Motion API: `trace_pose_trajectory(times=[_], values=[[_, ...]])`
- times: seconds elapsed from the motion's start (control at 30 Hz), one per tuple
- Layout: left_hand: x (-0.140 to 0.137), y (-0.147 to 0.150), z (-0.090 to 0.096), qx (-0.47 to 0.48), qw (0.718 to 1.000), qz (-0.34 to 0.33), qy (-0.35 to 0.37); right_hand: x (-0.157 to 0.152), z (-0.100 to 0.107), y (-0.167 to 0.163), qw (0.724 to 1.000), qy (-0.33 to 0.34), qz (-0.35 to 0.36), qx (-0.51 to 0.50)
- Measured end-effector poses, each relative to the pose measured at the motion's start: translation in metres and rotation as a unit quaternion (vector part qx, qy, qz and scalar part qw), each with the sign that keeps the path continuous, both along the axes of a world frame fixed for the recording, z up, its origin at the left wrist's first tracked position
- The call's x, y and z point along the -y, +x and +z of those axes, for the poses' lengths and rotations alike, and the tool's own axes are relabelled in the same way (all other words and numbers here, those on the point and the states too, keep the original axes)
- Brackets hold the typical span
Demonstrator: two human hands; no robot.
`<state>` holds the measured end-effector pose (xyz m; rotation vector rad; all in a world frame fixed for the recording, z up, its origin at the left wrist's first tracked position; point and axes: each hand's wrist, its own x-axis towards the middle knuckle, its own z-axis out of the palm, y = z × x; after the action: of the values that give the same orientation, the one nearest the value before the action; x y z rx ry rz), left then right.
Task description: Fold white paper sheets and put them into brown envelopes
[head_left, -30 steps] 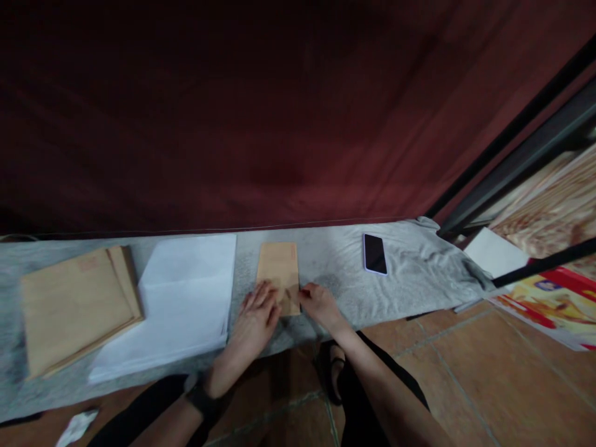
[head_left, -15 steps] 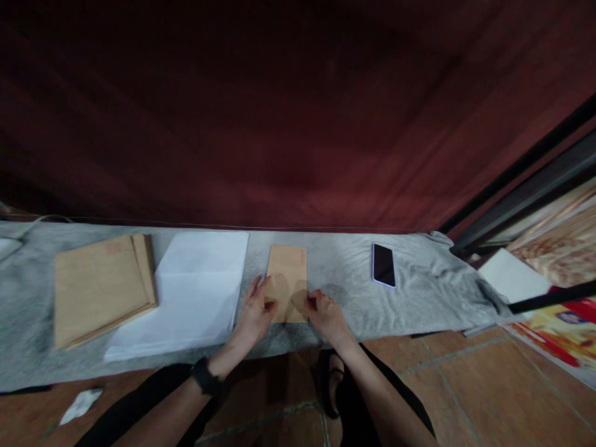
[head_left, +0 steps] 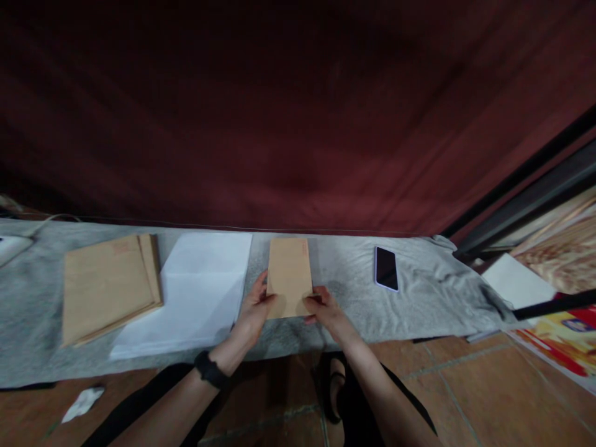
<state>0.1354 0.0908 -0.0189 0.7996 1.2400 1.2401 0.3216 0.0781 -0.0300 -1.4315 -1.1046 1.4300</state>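
A small brown paper envelope (head_left: 288, 270) with red print near its top right corner is held in front of me, its near end slightly raised off the grey cloth. My left hand (head_left: 256, 307) grips its left edge, thumb on top and fingers underneath. On the opposite edge, my right hand (head_left: 323, 307) pinches it the same way. Left of the envelope lie white paper sheets (head_left: 205, 292) with a crease across them. Beyond these, larger brown envelopes (head_left: 109, 288) are stacked, partly over the sheets.
A phone (head_left: 386, 269) in a pale purple case lies on the right of the grey cloth (head_left: 344, 267). A dark red curtain (head_left: 279, 124) hangs behind. At far left is a white device with a cable (head_left: 13, 245). A crumpled tissue (head_left: 82, 402) lies on the tiled floor.
Both hands have closed on the small envelope's side edges and lifted it a little from the cloth. The view has shifted slightly; the other papers and the phone stay in place.
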Motion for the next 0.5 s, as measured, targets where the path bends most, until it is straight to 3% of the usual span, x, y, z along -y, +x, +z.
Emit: trace_pose_trajectory(times=[0.13,0.33,0.5], values=[[-0.004,0.008,0.001,-0.014,1.000,-0.012,0.020,-0.006,0.015,0.006,0.998,0.017,-0.004,-0.060],[-0.006,0.014,0.005,-0.038,0.998,-0.058,0.009,-0.029,0.021,0.047,0.988,0.038,-0.123,-0.082],[-0.008,0.012,0.002,-0.041,0.996,-0.081,0.003,-0.041,0.012,0.084,0.984,0.084,-0.159,0.013]])
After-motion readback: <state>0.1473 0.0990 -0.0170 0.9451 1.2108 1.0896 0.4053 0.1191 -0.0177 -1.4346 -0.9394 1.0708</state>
